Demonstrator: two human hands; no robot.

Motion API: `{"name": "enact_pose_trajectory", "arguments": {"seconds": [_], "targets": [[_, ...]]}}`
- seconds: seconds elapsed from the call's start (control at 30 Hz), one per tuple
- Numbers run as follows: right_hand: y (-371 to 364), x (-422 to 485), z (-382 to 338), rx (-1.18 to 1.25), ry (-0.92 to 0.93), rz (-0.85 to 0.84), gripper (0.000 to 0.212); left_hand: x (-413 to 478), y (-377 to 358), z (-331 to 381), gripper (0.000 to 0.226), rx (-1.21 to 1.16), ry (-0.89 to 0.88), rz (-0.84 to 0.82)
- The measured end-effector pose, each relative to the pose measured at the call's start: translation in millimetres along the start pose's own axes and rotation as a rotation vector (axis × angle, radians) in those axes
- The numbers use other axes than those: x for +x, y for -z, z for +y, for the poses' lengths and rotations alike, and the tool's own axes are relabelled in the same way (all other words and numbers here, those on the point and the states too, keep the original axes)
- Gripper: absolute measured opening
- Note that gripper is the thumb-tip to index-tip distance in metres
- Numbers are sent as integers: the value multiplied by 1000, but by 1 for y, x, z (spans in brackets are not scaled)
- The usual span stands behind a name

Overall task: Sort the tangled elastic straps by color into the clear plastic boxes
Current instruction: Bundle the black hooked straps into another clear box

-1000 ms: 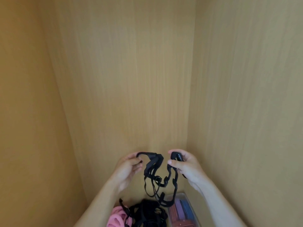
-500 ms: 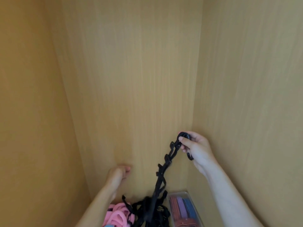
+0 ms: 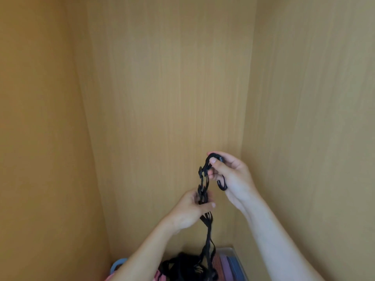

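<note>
Black strap: one tangled black elastic strap (image 3: 203, 180) is held up well above the clear plastic box (image 3: 236, 255) and stretched between both hands; its tail hangs down into the black pile (image 3: 182, 266) just left of the box.
Right hand: the right hand (image 3: 233, 177) is raised highest above the box and is closed on the strap's upper end. A loop is pinched between thumb and forefinger, and a second loop curls out below the curled fingers.
Left hand: the left hand (image 3: 190, 209) is held above and to the left of the box, lower than the right hand. Its fingers are wrapped round the middle of the strap, with the thumb laid across it.
Black pile: a heap of black straps lies just left of the box; whether it sits inside a container cannot be told.
Clear plastic box: only the far corner and rim are shown, the rest being cut off by the lower edge.
Box contents: red, purple and blue bands (image 3: 225, 266) are laid side by side inside the box.
Pink straps: a patch of pink straps (image 3: 157, 275) is seen left of the box, beyond the black pile and partly hidden by the left forearm.
Light blue loop: a light blue loop (image 3: 118, 263) is seen farther left of the box; what it belongs to cannot be told.
Wooden panels: light wooden panels (image 3: 172, 98) rise behind the box and on both sides of it.
</note>
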State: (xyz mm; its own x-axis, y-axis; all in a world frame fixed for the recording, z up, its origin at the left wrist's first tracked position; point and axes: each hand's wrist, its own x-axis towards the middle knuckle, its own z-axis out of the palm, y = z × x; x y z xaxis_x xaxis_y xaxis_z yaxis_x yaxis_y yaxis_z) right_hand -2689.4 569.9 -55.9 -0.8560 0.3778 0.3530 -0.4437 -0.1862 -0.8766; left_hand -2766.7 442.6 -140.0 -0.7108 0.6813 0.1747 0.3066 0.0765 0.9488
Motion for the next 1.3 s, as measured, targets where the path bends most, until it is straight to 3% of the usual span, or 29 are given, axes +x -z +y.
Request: {"name": "enact_pose_trajectory", "arguments": {"seconds": [0.03, 0.17, 0.3, 0.5, 0.63, 0.8, 0.97, 1.03, 1.1, 1.3], "targets": [[3, 0, -6, 24, 27, 22, 19, 1, 3, -3, 10, -22, 6, -5], [13, 0, -27, 27, 99, 93, 13, -1, 21, -34, 34, -16, 115, 17], [13, 2, -47, 71, 171, 104, 10, -13, 23, -89, 35, 121, 292, 65], [8, 7, -56, 67, 225, 170, 10, -34, 21, -116, 41, -10, 424, 164], [6, 10, -63, 45, 280, 212, 10, -43, 22, -119, 48, 57, 515, 229], [2, 16, -70, 38, 341, 249, 12, -45, 23, -112, 45, -6, 465, 196], [12, 23, -69, -113, 286, 302, 12, -49, 24, -110, 29, -32, 426, 107], [11, 27, -74, -102, 311, 337, 9, -49, 25, -113, 27, -60, 446, 162], [5, 30, -83, -72, 360, 339, 7, -45, 26, -118, 40, -58, 421, 222], [-8, 42, -123, 22, 493, 358, 8, -47, 22, -131, 39, 121, 274, 337]]}}
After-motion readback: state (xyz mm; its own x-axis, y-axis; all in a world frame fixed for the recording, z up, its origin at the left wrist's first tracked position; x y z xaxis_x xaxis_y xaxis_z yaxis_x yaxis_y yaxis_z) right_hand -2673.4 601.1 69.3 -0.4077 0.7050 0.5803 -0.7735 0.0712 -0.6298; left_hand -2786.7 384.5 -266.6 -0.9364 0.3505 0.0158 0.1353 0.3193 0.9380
